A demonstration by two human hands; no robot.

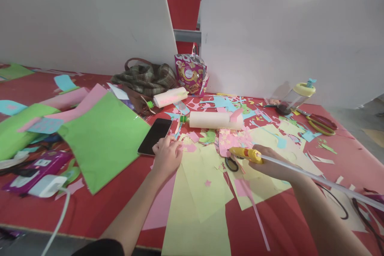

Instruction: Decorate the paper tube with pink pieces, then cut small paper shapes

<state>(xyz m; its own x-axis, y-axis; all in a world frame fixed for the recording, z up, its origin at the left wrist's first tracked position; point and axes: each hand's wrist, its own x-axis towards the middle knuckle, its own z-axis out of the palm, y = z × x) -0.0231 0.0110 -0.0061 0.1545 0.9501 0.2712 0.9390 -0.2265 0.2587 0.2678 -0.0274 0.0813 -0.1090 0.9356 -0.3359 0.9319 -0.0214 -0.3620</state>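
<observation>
A yellow glue gun sits in the right hand, right of the middle of the red table. Its long axis runs across the table, roughly along the near edge; the nozzle points left, and a long pale glue stick trails from its back end toward the near right corner. The right hand's fingers are clamped around the rear of the gun.

The nozzle is at a pink paper piece; whether they touch is unclear. Just nearer the near edge lies a black scissor handle. Beyond, a white-wrapped bottle lies crosswise, its green cap pointing left.

The left hand rests beside a dark phone, fingers bent; I cannot tell whether they pinch anything. Pale yellow sheets reach the near edge between the arms.

Farther out, a green sheet lies toward the left, a purple snack bag stands at the far edge, and red-and-yellow-handled pliers-like scissors lie near the far right corner.
</observation>
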